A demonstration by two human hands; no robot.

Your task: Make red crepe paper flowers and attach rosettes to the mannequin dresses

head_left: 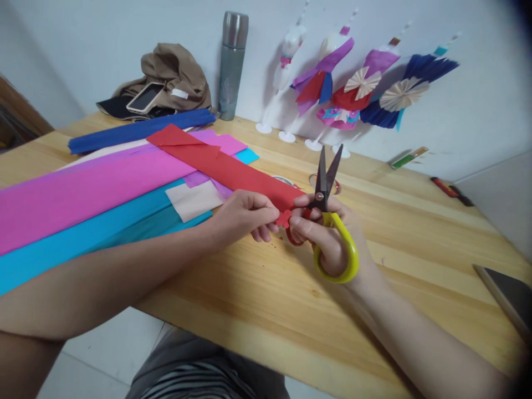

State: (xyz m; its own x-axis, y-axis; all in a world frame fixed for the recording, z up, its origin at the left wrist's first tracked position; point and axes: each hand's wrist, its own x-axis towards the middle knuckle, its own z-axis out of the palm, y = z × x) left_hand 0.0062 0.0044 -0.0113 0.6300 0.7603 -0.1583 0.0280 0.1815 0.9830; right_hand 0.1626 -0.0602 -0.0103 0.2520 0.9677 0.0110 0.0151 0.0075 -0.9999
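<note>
My left hand [245, 213] pinches a small red paper cut-out [284, 218] between thumb and fingers, just above the wooden table [257, 288]. My right hand [328, 233] touches the same cut-out with its fingertips while gripping scissors [326, 188] with a yellow and a red handle loop. The scissor blades point up and away, slightly apart. Behind my hands lies a long red crepe paper strip [224, 163].
Pink [83, 194], cyan [62, 244], purple and dark blue [137, 130] crepe sheets cover the table's left. At the back stand a steel flask [231, 66], a brown bag with a phone [145, 97], and several paper-dressed figurines [353, 83]. Tape rolls and pens lie at right.
</note>
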